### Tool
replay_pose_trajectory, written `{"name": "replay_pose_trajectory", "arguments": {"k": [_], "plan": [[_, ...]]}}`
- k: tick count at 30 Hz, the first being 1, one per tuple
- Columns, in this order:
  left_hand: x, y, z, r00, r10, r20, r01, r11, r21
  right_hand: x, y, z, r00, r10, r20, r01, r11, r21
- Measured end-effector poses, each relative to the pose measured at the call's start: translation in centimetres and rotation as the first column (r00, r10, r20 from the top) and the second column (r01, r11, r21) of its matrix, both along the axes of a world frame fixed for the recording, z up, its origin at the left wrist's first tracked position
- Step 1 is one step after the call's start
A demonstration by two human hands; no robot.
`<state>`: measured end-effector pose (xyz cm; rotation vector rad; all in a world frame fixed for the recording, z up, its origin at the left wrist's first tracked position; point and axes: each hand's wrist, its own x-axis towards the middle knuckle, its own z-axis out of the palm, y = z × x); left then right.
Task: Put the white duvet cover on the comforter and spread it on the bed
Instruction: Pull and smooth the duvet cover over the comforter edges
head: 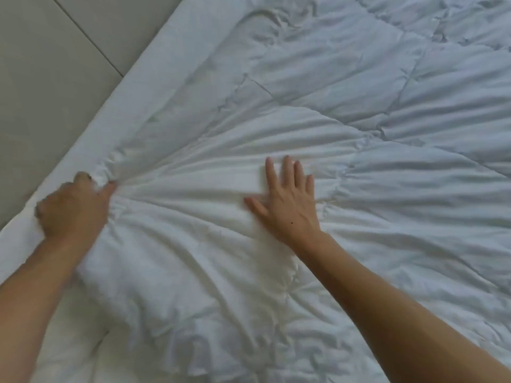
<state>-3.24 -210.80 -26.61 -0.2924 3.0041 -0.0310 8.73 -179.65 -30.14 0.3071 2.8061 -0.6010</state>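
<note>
- Comforter [345,128]: a white quilted comforter covers nearly the whole view, its stitched squares plain across the far part. It lies flat, with deep creases fanning out from one gathered point at its left edge.
- Flat white fabric border [154,70]: a smooth band runs along the comforter's left edge, between the quilting and the floor. It may be the duvet cover or the bed sheet; the view does not settle which.
- Tiled floor [55,64]: grey tiles lie beyond the comforter's left edge, past the smooth band.
- Right hand [287,200]: it lies flat on the comforter, fingers straight and slightly spread, well inside the left edge, pressing the quilting down.
- Left hand [74,208]: its fingers are curled tight round a bunch of comforter fabric at the left edge, where the creases converge.
- Step in hand, as judged: position and flatten the comforter's edge before the cover goes over it.
- Procedure: keep the right palm flat as an anchor. Draw the gathered fabric outward toward the smooth band in a straight line, not upward, so the creases run out rather than shift.
- Caution: avoid overpulling; the quilting under the palm can slide and fold.
</note>
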Motion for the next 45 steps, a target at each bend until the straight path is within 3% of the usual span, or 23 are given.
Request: {"name": "replay_pose_trajectory", "arguments": {"k": [2,5,8,14,16,18,20,23,24,27,29,31,34,38,42,45], "plan": [[1.0,3.0,-2.4,0.986,0.027,0.163,-0.015,0.997,-0.073,2.1,-0.8,-3.5,0.995,0.064,0.081,-0.069,0.996,0.063],[0.4,7.7,-5.0,0.98,-0.016,0.2,0.023,0.999,-0.034,3.7,-0.4,-6.8,0.994,0.096,0.044,-0.1,0.991,0.092],[-0.2,8.6,-6.8,0.994,0.013,0.11,-0.016,0.999,0.028,3.5,0.1,-7.2,0.993,0.114,-0.031,-0.111,0.991,0.072],[-3.3,8.7,-6.7,0.995,0.049,-0.083,-0.022,0.955,0.296,2.9,1.1,-8.0,0.991,0.117,-0.059,-0.114,0.992,0.053],[-4.7,8.4,-6.7,0.994,0.084,-0.07,-0.066,0.971,0.232,2.6,1.2,-8.2,0.991,0.12,-0.062,-0.117,0.991,0.061],[-5.5,8.3,-6.6,0.991,0.128,0.039,-0.132,0.983,0.128,2.6,1.1,-8.4,0.99,0.128,-0.056,-0.124,0.99,0.069],[-5.8,9.0,-6.2,0.994,0.047,0.095,-0.056,0.993,0.099,2.5,1.1,-8.4,0.99,0.128,-0.052,-0.125,0.99,0.065],[-6.5,9.2,-5.2,0.984,-0.176,-0.031,0.177,0.984,0.036,2.6,1.0,-7.6,0.994,0.112,-0.003,-0.111,0.992,0.059],[-7.0,8.3,-4.7,0.976,-0.184,-0.119,0.185,0.983,0.006,2.7,0.7,-7.0,0.995,0.102,0.005,-0.102,0.994,0.048],[-9.8,4.6,-4.4,0.935,-0.037,-0.352,0.077,0.992,0.1,4.1,-0.1,-4.6,0.983,0.093,-0.158,-0.087,0.995,0.047],[-10.3,5.4,-5.6,0.913,0.098,-0.396,-0.041,0.988,0.149,6.2,-1.0,-3.8,0.956,0.119,-0.267,-0.122,0.993,0.009],[-8.5,8.5,-8.0,0.941,0.166,-0.295,-0.128,0.981,0.145,8.1,-2.4,-5.1,0.966,0.156,-0.208,-0.163,0.986,-0.019],[-4.0,10.8,-11.2,0.985,-0.036,-0.168,0.049,0.996,0.071,8.3,-4.0,-8.0,0.983,0.177,-0.04,-0.175,0.983,0.056],[-3.0,9.6,-10.6,0.99,-0.141,-0.016,0.141,0.989,0.048,6.3,-4.4,-8.5,0.985,0.173,0.003,-0.173,0.978,0.12],[-0.6,8.7,-8.2,0.923,-0.297,0.244,0.295,0.954,0.046,6.4,-4.4,-7.6,0.987,0.152,0.043,-0.155,0.985,0.077],[1.6,7.5,-5.0,0.846,-0.447,0.291,0.392,0.891,0.23,7.1,-4.6,-6.1,0.989,0.131,0.071,-0.135,0.99,0.044]]}}
